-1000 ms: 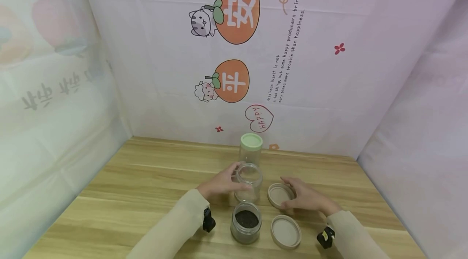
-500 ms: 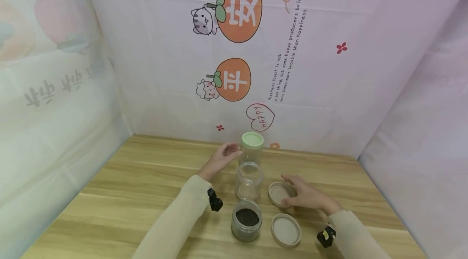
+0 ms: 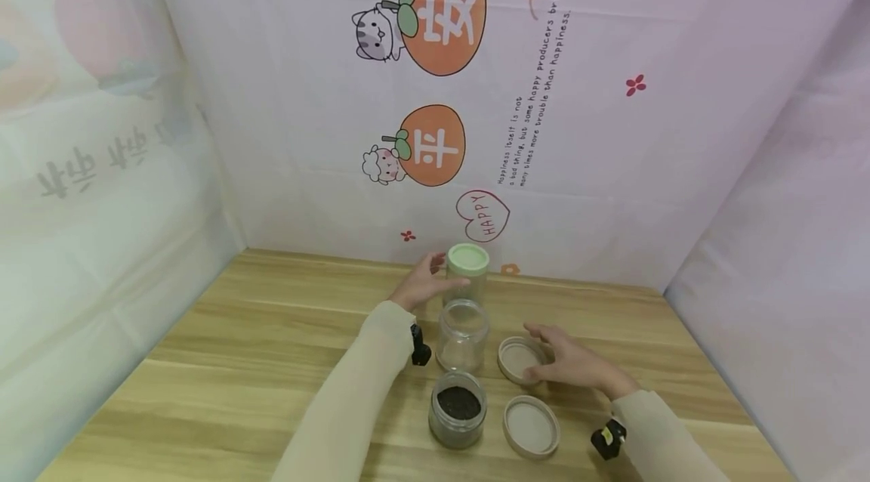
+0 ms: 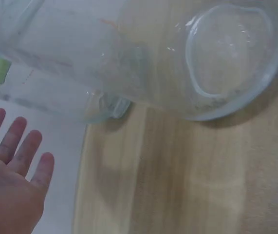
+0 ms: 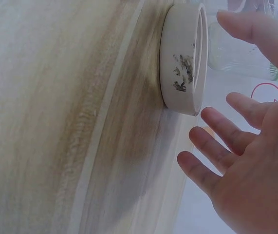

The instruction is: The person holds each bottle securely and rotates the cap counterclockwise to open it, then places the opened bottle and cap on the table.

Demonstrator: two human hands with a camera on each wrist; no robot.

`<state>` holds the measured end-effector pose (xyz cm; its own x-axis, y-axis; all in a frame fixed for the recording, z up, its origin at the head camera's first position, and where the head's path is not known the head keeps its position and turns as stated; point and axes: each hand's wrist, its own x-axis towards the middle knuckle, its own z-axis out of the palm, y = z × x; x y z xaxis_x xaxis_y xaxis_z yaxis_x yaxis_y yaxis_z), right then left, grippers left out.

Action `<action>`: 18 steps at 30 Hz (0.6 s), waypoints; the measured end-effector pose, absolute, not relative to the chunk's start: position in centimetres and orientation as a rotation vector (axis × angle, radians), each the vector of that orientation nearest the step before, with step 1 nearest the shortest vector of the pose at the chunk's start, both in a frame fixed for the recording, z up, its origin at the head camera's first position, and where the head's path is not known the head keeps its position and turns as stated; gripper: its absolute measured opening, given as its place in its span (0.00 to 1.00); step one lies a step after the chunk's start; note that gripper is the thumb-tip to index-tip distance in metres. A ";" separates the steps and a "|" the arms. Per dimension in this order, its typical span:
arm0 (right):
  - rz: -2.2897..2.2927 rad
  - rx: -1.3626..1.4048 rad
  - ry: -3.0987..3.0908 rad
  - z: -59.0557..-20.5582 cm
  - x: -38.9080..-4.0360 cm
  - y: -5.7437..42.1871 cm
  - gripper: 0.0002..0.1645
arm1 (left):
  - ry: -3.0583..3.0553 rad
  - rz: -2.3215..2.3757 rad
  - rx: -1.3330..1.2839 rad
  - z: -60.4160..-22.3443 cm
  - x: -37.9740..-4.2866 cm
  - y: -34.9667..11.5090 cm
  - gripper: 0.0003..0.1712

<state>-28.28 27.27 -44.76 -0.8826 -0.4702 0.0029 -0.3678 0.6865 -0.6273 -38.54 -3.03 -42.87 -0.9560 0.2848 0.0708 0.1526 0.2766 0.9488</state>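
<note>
My left hand (image 3: 420, 285) reaches to the left side of a clear jar with a pale green lid (image 3: 468, 260), thumb in front of it and fingers spread. In the left wrist view the fingers (image 4: 24, 151) are straight, with a gap to that jar. Nearer stands a lidless clear jar (image 3: 462, 350). My right hand (image 3: 574, 367) hovers with spread fingers around the right side of a beige lid (image 3: 514, 361). The right wrist view shows this lid (image 5: 180, 63) upside down on the table, dark smudges on its side, with nothing gripped.
Closest to me is an open jar (image 3: 455, 429) of dark grainy stuff. A second beige lid (image 3: 532, 427) lies right of it. The wooden table (image 3: 224, 361) ends at a printed cloth backdrop (image 3: 326, 202), with cloth at both sides.
My left hand has let go of the lidless clear jar and moved away from me to the green-lidded jar. The right hand stays by the beige lid.
</note>
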 end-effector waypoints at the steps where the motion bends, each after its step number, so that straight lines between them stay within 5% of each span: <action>1: -0.970 -0.691 2.737 -44.7 -28.3 27.2 0.54 | 2.425 1.761 0.427 -42.8 -38.6 -2.9 0.56; 18: -1.040 -0.763 2.763 -43.9 -28.9 26.9 0.44 | 2.408 1.780 0.503 -42.8 -39.0 -1.1 0.52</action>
